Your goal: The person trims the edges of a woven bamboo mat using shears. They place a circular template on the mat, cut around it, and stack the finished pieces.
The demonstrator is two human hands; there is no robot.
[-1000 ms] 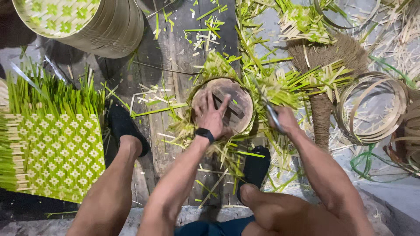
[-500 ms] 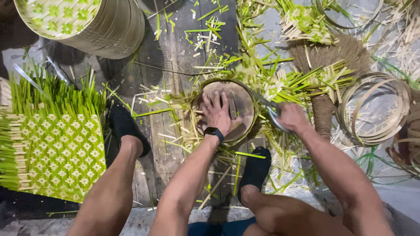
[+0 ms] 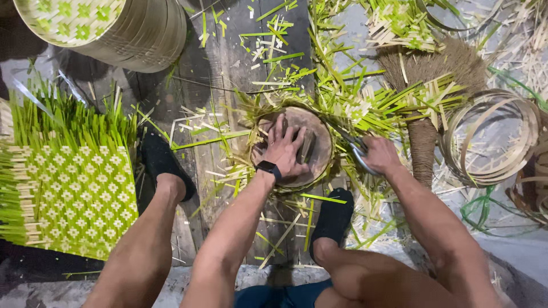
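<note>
Left hand point(image 3: 283, 149) has its fingers point(image 3: 279, 126) spread wide, palm pressed flat on the round wooden block point(image 3: 317, 149) between the feet on the plank floor point(image 3: 228, 63). Right hand point(image 3: 381, 155) is curled tight around scissors point(image 3: 355, 149), just beside the block's right rim, green strips point(image 3: 365, 105) everywhere.

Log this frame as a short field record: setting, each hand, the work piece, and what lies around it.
setting: person seated over a dark plank floor, feet in black shoes
left hand: left hand spread flat, pressing on a round wooden form
right hand: right hand gripping metal scissors at the form's right edge
work piece: green and pale strips fan out from under the form
left of person: flat green-and-cream woven mat
top left: round woven basket
right: brush broom, coiled strip hoops
</note>
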